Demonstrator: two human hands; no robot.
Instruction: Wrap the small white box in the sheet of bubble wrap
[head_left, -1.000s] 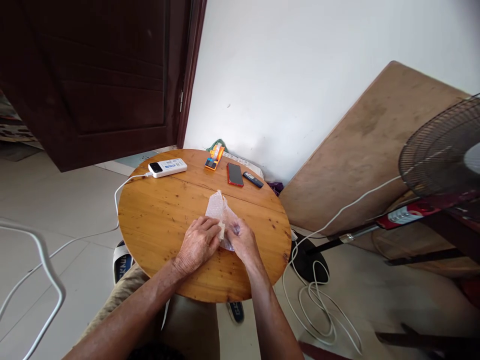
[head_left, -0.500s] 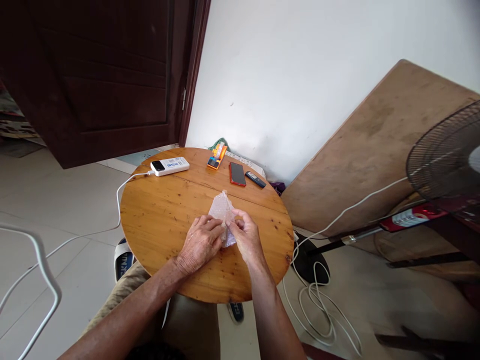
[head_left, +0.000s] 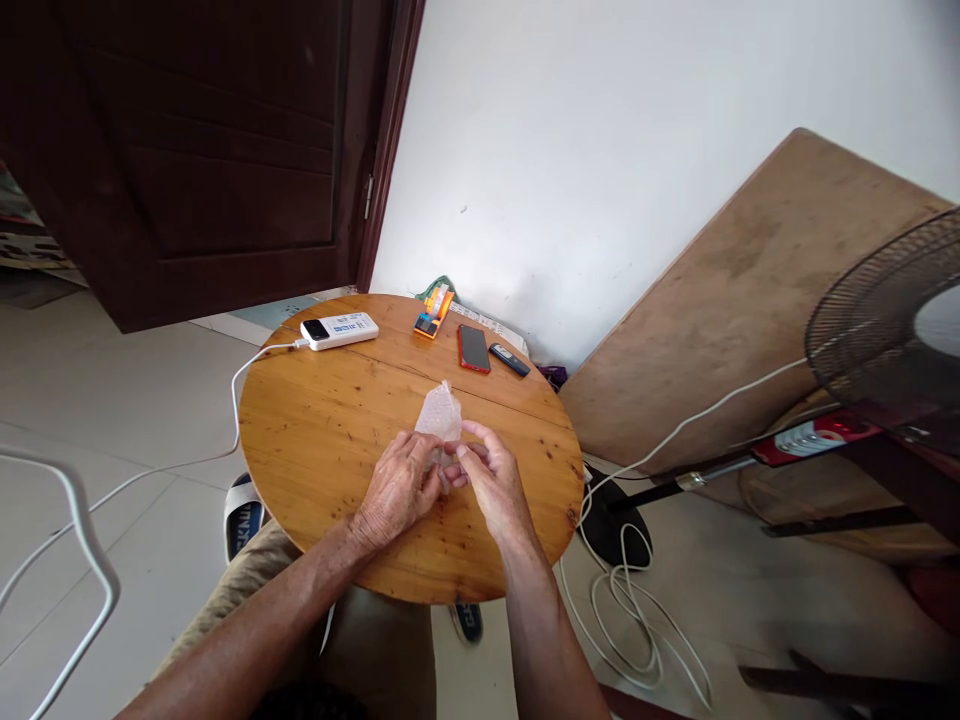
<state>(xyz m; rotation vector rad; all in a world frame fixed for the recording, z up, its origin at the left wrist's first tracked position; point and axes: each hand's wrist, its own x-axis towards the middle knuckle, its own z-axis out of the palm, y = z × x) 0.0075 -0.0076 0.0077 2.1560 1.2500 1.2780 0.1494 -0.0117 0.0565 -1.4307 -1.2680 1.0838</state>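
Both my hands meet over the middle of a round wooden table (head_left: pixel 322 440). My left hand (head_left: pixel 396 490) has its fingers curled around the lower edge of a small piece of clear bubble wrap (head_left: pixel 441 415). Pinching the same piece from the right is my right hand (head_left: pixel 491 480), thumb and fingers pressed together. The wrap sticks up beyond my fingers, folded into a narrow shape. Whatever may be inside it is hidden.
At the table's far edge lie a white power bank (head_left: pixel 337 330) with a white cable (head_left: pixel 247 370), an orange tape dispenser (head_left: pixel 431 318), a red-cased phone (head_left: pixel 473 348) and a small dark device (head_left: pixel 509 359). A fan (head_left: pixel 885 330) and a leaning board (head_left: pixel 735 300) stand right; a dark door (head_left: pixel 195 150) is at left.
The bubble wrap has been folded in and made narrower. My right hand moved up from under the wrap to pinch it from the side; my left hand kept its hold.
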